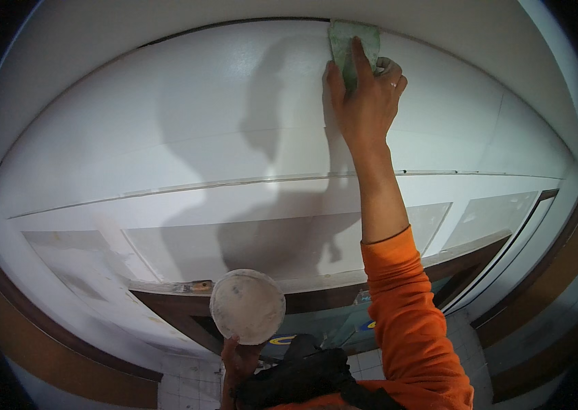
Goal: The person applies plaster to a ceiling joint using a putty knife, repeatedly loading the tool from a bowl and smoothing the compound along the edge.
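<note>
My right hand point(367, 96), at the end of a raised arm in an orange sleeve, grips a flat green spreader point(355, 33). The index finger lies along its face, with the thumb at the left edge. The spreader's far edge meets the dark gap point(234, 23) where the white wall panel point(214, 89) joins the ceiling. Low in the picture, my left hand point(240, 357) holds a round, whitish tub point(248, 306) by its near side. Its round face is coated in pale, dusty material; how full it is I cannot tell.
A ledge point(330, 281) runs across below the panel, and a small wooden-handled tool point(200, 286) lies on it left of the tub. Beneath are dark brown frames point(173, 311) and glass point(343, 321). A thin seam point(234, 182) crosses the wall. Pale floor tiles point(186, 386) show below.
</note>
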Available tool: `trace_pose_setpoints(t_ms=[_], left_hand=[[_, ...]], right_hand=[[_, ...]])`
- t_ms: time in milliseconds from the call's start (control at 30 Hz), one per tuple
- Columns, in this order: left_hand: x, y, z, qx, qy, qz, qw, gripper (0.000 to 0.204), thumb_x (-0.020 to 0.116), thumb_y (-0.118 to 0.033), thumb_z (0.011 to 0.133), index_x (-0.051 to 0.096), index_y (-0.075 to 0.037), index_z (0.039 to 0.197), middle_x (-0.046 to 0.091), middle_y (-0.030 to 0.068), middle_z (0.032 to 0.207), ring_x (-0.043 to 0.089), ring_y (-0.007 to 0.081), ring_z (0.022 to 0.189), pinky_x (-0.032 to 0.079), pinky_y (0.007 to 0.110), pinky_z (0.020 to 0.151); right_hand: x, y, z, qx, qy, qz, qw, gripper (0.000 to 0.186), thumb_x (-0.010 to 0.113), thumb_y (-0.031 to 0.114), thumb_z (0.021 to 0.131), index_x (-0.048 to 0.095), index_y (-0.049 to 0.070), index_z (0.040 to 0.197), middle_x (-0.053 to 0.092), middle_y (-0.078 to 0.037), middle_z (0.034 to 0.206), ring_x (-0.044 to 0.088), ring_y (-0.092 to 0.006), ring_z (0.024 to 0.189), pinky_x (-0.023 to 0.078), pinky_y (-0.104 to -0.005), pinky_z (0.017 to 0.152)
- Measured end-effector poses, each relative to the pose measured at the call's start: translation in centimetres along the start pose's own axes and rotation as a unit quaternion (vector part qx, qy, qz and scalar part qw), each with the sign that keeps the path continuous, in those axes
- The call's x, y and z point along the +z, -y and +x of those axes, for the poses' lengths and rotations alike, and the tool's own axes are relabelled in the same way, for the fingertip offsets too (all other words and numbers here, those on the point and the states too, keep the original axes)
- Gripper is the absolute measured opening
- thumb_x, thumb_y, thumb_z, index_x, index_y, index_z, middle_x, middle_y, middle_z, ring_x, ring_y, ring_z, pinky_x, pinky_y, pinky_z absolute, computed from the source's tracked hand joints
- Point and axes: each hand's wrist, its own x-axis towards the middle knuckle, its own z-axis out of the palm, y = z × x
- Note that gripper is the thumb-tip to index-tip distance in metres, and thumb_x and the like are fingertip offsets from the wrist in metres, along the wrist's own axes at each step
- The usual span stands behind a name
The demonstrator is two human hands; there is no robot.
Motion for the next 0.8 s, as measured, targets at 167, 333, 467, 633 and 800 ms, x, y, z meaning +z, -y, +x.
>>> trace_pose_setpoints(t_ms=[167, 333, 467, 633, 800], left_hand=[[0.6, -0.1, 0.0, 0.004, -0.007, 0.018, 1.0, 0.086, 0.073, -0.032, 0.082, 0.032, -0.008, 0.154, 0.042, 0.0205, 0.152, 0.047, 0.0431, 0.136, 0.044, 0.062, 0.11], [0.7, -0.2, 0.2, -0.007, -0.003, 0.034, 0.999, 0.086, 0.072, -0.034, 0.082, 0.033, -0.008, 0.154, 0.044, 0.0203, 0.151, 0.048, 0.0427, 0.136, 0.043, 0.062, 0.111], [-0.5, 0.2, 0.3, -0.021, 0.009, 0.015, 1.0, 0.083, 0.067, -0.03, 0.086, 0.028, -0.01, 0.156, 0.04, 0.0194, 0.154, 0.045, 0.0415, 0.139, 0.043, 0.062, 0.111], [-0.8, 0.2, 0.3, -0.033, -0.01, 0.004, 0.999, 0.088, 0.072, -0.032, 0.081, 0.031, -0.007, 0.155, 0.042, 0.0203, 0.153, 0.047, 0.0449, 0.136, 0.042, 0.065, 0.111], [-0.3, 0.3, 0.3, -0.02, -0.007, 0.015, 1.0, 0.088, 0.072, -0.033, 0.083, 0.03, -0.009, 0.156, 0.041, 0.0206, 0.153, 0.047, 0.0452, 0.136, 0.043, 0.066, 0.11]], right_hand=[[-0.3, 0.1, 0.4, 0.003, 0.022, -0.017, 1.0, 0.053, 0.074, 0.035, 0.085, 0.068, 0.01, 0.13, 0.057, -0.031, 0.105, 0.052, -0.0413, 0.1, 0.051, -0.0487, 0.077], [-1.8, 0.5, 1.5, 0.013, 0.074, -0.033, 0.997, 0.054, 0.074, 0.041, 0.087, 0.068, 0.012, 0.132, 0.063, -0.025, 0.096, 0.057, -0.0397, 0.098, 0.053, -0.0489, 0.081], [-3.7, 0.3, 1.5, -0.003, 0.104, 0.0, 0.995, 0.051, 0.074, 0.036, 0.085, 0.07, 0.008, 0.127, 0.062, -0.03, 0.098, 0.057, -0.0433, 0.097, 0.053, -0.0506, 0.079], [-5.7, -1.0, 1.2, 0.023, 0.112, 0.041, 0.993, 0.051, 0.075, 0.038, 0.085, 0.07, 0.011, 0.128, 0.061, -0.029, 0.107, 0.057, -0.0417, 0.103, 0.053, -0.0498, 0.085], [-3.8, -3.1, 0.8, 0.017, 0.031, 0.017, 0.999, 0.051, 0.077, 0.04, 0.084, 0.072, 0.015, 0.128, 0.061, -0.023, 0.103, 0.057, -0.037, 0.101, 0.051, -0.0453, 0.086]])
